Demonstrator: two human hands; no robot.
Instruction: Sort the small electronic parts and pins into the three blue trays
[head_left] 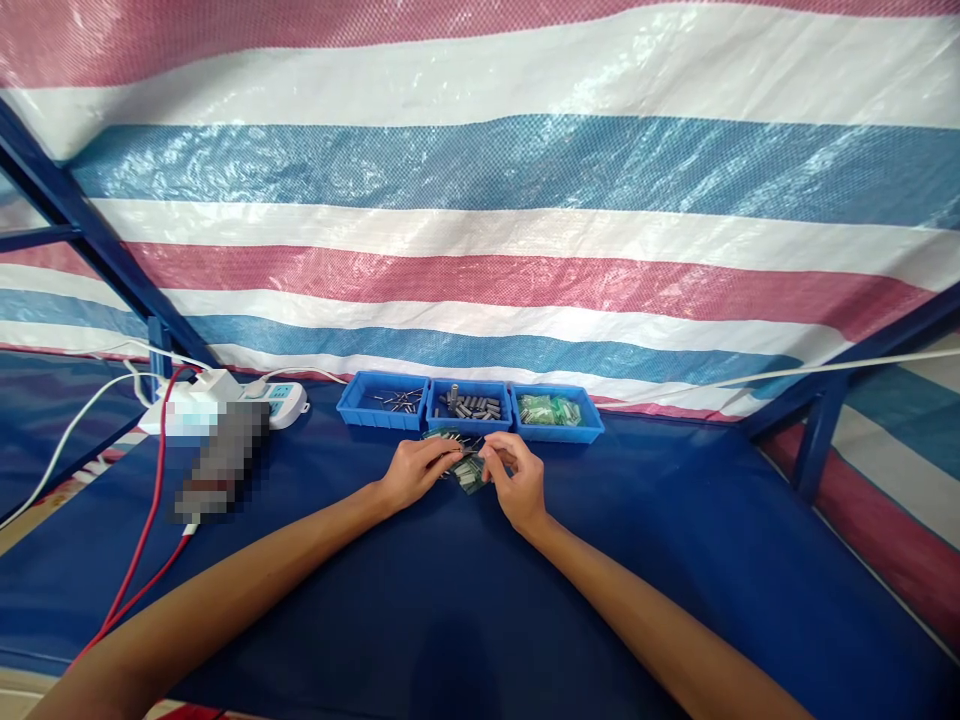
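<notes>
My left hand [412, 472] and my right hand [519, 482] meet over the blue table, fingertips pinched close together. A thin metal pin [470, 450] shows between them, its near end in the left fingertips. What the right fingertips pinch is too small to make out. Just under the fingers lies a small heap of greenish clear packets [469, 474] with silvery pieces in them. Behind the hands stand three blue bins: the left bin [381, 417] has thin metal pins, the middle bin [469, 421] short metal cylinders, the right bin [559, 433] green packets.
On the left, a white power strip [288, 405] with plugs stands near a pixelated dark object [225, 460]. A red cable [154, 530] runs from there to the front edge. Striped sheeting [480, 280] and blue frame bars [814, 440] bound the table [675, 560].
</notes>
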